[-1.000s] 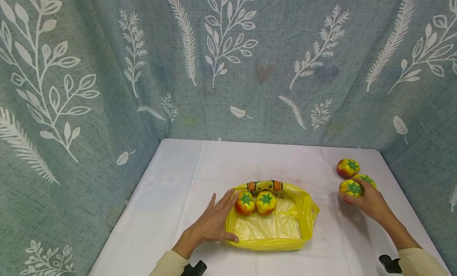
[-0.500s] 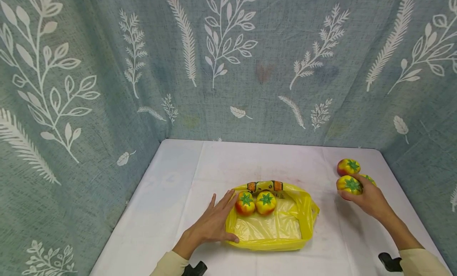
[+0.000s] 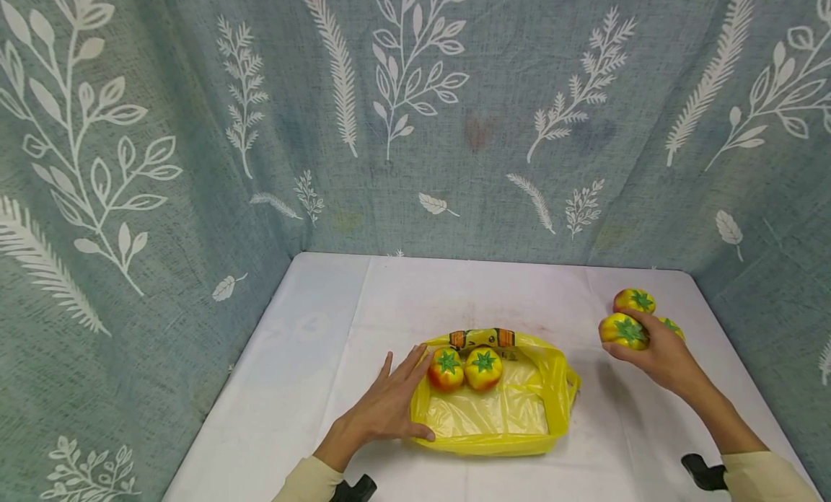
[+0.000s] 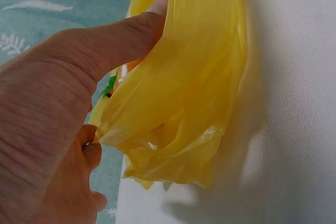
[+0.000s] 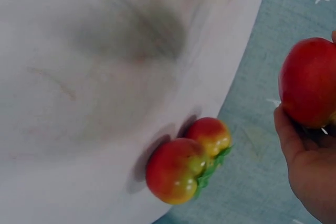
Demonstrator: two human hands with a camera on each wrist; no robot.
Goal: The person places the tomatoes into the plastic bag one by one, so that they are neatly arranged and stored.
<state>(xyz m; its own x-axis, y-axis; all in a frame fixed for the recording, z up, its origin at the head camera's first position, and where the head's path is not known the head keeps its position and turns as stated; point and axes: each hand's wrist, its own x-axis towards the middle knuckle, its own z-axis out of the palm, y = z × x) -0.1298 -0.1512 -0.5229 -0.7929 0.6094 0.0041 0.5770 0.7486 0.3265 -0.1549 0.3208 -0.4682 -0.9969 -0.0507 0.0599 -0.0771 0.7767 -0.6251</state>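
In the head view, my right hand (image 3: 665, 350) grips a yellow-red tomato (image 3: 623, 332) with a green star-shaped top, held above the table. The right wrist view shows this tomato's red underside (image 5: 310, 82) against the fingers. My left hand (image 3: 383, 408) lies spread along the left side of a yellow plastic bag (image 3: 558, 394), fingers extended and thumb at its near edge. From the left wrist, the thumb (image 4: 126, 38) reaches inside the bag's rim. Inside the open bag are two tomatoes, one at left (image 3: 445, 370) and one beside it (image 3: 483, 370).
Two more tomatoes rest at the table's far right: one behind (image 3: 635, 301) and one partly hidden by my right hand (image 3: 672, 327). A white cloth (image 3: 337, 329) covers the table. A blue-green leaf-patterned curtain (image 3: 480, 141) hangs behind and along both sides.
My right hand has raised the gripped tomato off the table and shifted it slightly left and away from me. The left hand and the bag have stayed in place.
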